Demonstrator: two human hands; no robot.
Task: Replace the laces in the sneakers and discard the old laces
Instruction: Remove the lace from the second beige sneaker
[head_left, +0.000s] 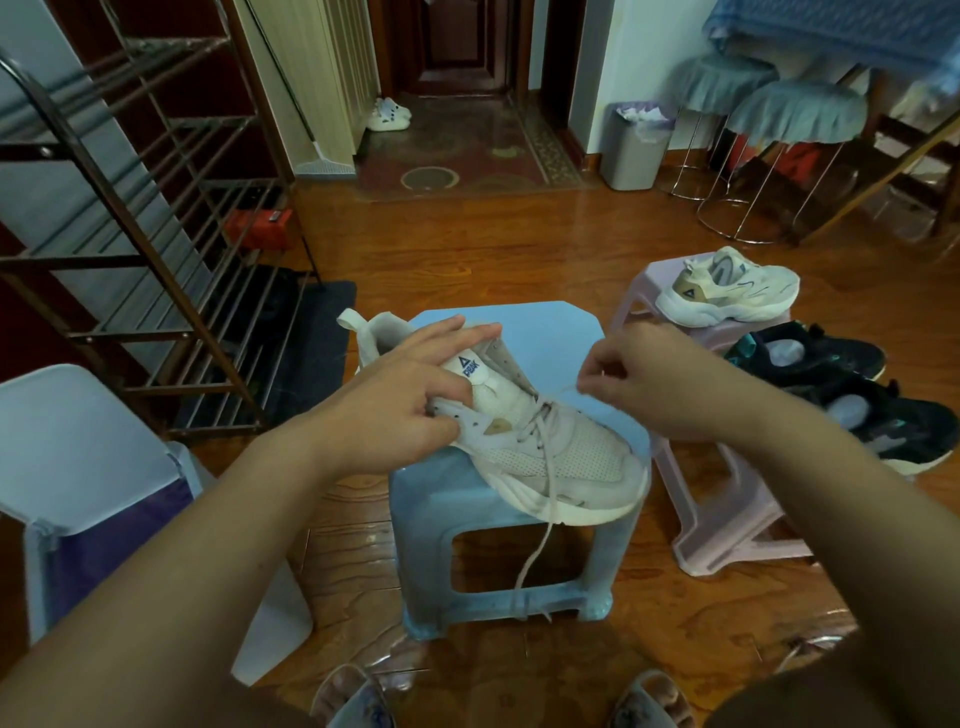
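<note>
A: Two hands on one shoe. Left hand (415, 379) grips the white sneaker (519, 431) at the collar, fingers spread over the tongue, thumb curled on the near side panel. It pins the shoe down.

B: Right?

A: Right hand (639, 374) is pinched shut on a strand of the old lace (540, 441), just off the far side of the eyelets. Strand looks taut between fingers and shoe.

B: Where's the shoe sitting?

A: On the blue stool (550, 332), along its near edge, toe overhanging the near right corner. One loose lace end hangs past the sole and down over the stool's front.

B: Step?

A: Unlacing, I'd say. Upper eyelets are bare, lower rows still crossed. So roughly half out on this shoe, nothing relaced yet.

B: Next move?

A: Probably pull the pinched strand clear, then re-pinch at the next crossing down. Needs the left hand to hold firm so the shoe doesn't slide off that corner.

B: Other shoe?

A: Its mate (727, 291) sits on the pink stool (727, 519), to the right of the blue one. Can't tell if it's laced. A black pair (852, 395) lies on the floor beside that. Bin (636, 150) stands by the far wall, a candidate for the old laces.

B: Any text?

A: Tongue label reads "PEAK" under a triangle logo. Same triangle on the mate's heel; no words legible there.

B: New laces?

A: Not visible.
</note>
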